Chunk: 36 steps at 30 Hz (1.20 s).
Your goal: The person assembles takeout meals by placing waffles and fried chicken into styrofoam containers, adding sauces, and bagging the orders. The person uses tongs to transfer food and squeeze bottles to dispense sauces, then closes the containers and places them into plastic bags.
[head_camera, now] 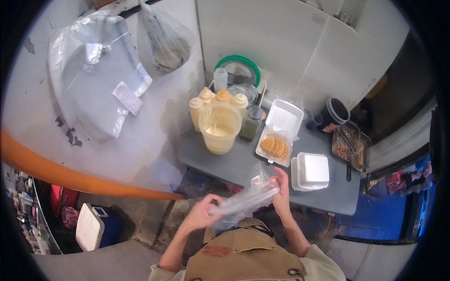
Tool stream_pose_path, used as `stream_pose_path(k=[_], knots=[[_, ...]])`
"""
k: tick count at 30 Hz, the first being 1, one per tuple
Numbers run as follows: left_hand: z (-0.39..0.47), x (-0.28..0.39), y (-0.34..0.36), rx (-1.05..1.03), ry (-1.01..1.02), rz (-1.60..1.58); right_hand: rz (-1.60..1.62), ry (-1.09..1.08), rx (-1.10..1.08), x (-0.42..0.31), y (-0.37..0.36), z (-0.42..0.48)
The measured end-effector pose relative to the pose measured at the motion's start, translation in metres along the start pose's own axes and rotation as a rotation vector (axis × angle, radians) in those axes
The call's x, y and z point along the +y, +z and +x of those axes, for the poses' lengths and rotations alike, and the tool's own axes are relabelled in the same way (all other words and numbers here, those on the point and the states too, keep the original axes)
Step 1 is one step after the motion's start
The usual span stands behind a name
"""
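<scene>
Between my hands, in front of my tan apron, a clear plastic bag (246, 200) is stretched. My left hand (204, 214) grips its lower left end, and my right hand (280, 191) holds the upper right end near the table's front edge. Beyond them an open white foam container (285, 117) holds waffle pieces (274, 147) on thin paper. Just right of it, a closed white foam container (313, 171) rests on the grey table (225, 167). A translucent bucket (220, 131) with pale yellow contents stands to the left of the open container.
Squeeze bottles (196, 109) crowd behind the bucket, beside a container of green contents (250, 126). At the right are a black bucket (334, 112) and wire baskets (346, 144) with food bits. Plastic bags (95, 80) hang on the left wall. A blue cooler (109, 224) stands on the floor.
</scene>
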<state>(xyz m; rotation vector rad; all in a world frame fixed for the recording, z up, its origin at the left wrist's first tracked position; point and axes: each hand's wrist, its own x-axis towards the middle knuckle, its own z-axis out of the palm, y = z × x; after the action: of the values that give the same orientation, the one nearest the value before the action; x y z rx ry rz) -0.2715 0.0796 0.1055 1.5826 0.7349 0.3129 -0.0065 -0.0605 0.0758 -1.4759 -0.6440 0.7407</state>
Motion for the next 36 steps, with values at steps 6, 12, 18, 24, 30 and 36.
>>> stream_pose_path(k=[6,12,18,24,30,36], knots=[[0.048,-0.062,-0.015,0.309,-0.074,-0.483,0.063,0.38,-1.068,-0.058,-0.016,-0.034],[0.026,0.015,-0.015,-0.396,-0.194,-0.961,-0.013,0.278,0.084,-0.009,-0.05,-0.015],[0.073,0.006,-0.032,-0.101,0.146,0.357,0.448,0.349,-0.483,-0.041,-0.085,-0.05],[0.088,0.016,0.006,-0.066,0.125,0.744,-0.732,0.386,-0.272,-0.067,-0.053,-0.037],[0.096,0.023,0.05,-0.262,0.045,0.974,-1.626,0.37,-0.134,-0.007,-0.063,-0.052],[0.111,0.035,0.083,-0.389,0.074,0.991,-1.56,0.363,-0.14,-0.103,-0.091,-0.073]])
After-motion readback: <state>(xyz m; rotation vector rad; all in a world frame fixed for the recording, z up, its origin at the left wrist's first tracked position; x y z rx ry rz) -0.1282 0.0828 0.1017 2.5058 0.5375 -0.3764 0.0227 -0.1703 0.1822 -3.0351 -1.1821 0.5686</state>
